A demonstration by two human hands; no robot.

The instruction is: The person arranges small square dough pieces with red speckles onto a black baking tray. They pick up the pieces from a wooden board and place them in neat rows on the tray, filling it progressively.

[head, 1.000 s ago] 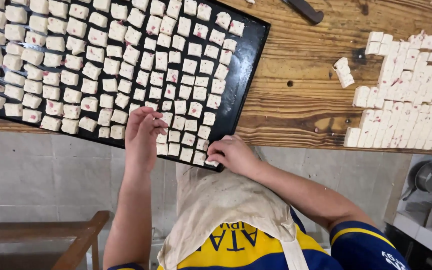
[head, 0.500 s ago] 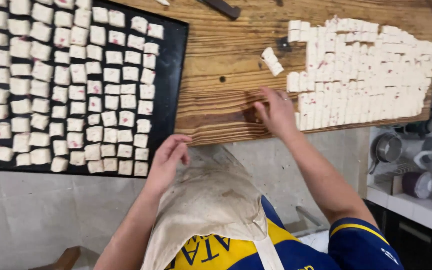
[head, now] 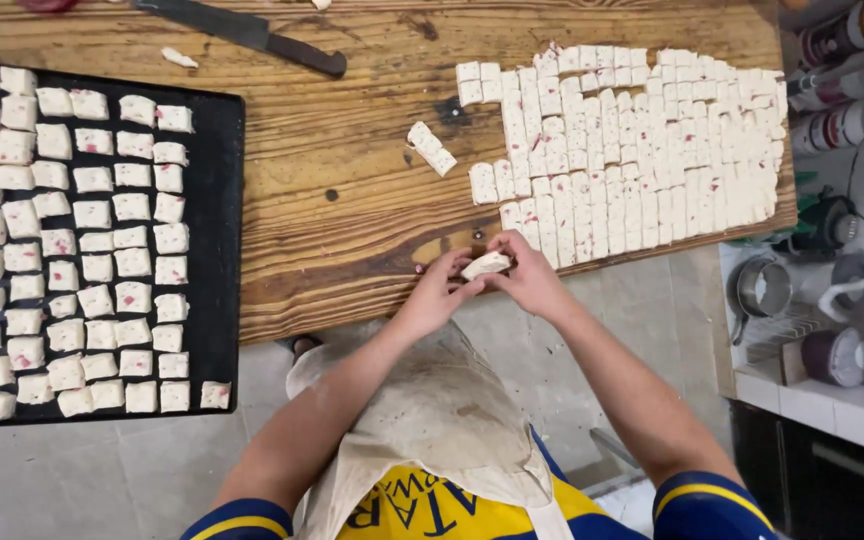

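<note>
- Fingers of my left hand (head: 439, 293) and right hand (head: 530, 275) pinch one pale dough piece (head: 485, 265) between them at the counter (head: 352, 170) edge; its underside is hidden.
- Black tray (head: 220, 230) of cut squares is cut off at left.
- Cut dough slab (head: 642, 150) lies just beyond my right hand; knife (head: 242, 32) farther off.

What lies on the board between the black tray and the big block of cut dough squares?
In the head view, two joined loose dough pieces on otherwise bare wooden board.

Small pale dough piece (head: 485, 265), pink-flecked, tilted, pinched between fingers at wooden board's (head: 372, 180) front edge
</note>
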